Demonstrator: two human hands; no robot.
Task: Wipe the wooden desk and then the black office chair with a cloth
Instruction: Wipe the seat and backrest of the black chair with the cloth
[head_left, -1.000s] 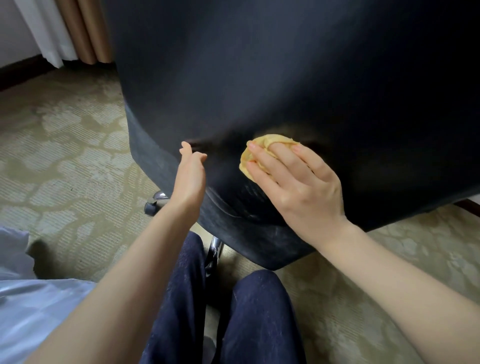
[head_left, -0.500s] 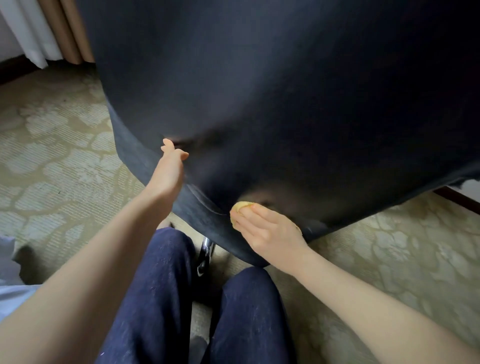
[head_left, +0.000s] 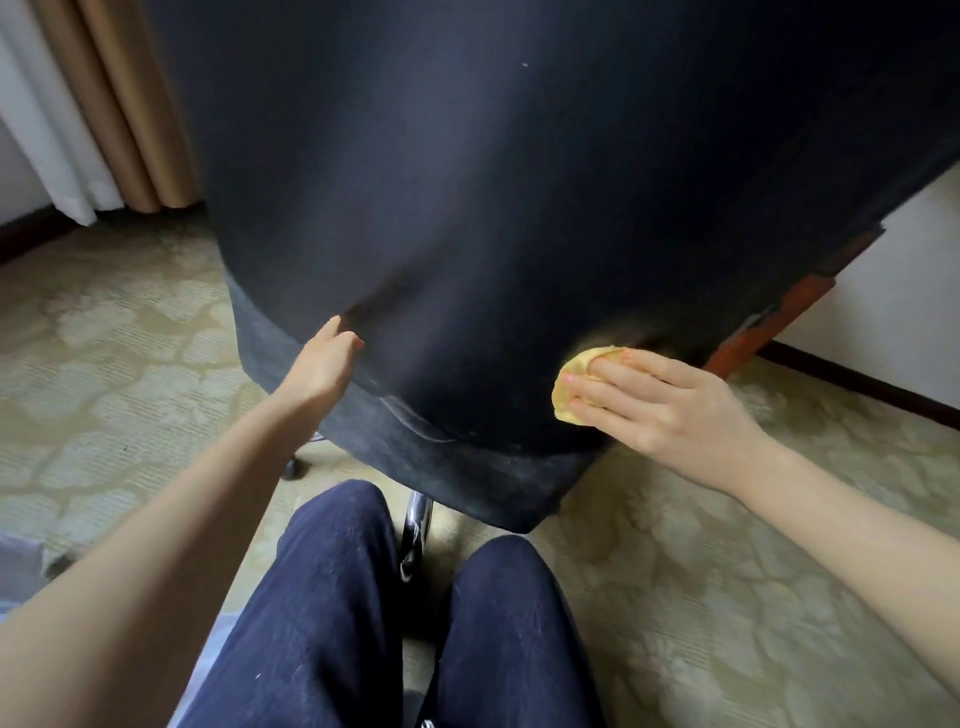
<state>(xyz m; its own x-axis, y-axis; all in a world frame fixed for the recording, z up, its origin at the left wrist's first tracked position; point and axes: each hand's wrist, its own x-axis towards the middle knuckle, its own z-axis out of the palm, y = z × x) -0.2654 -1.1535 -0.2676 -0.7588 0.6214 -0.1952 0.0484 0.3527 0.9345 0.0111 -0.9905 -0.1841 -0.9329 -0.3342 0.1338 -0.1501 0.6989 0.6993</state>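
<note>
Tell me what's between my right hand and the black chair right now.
The yellow cloth. In the head view, the right hand presses it with straight fingers against the black chair; nothing else lies between them.

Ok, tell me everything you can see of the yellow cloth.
The yellow cloth is small, soft-looking, bunched into a rounded pad. The right hand presses it with straight fingers against the lower part of the black office chair back, covering most of it; only its left and upper edges show, slightly blurred.
</note>
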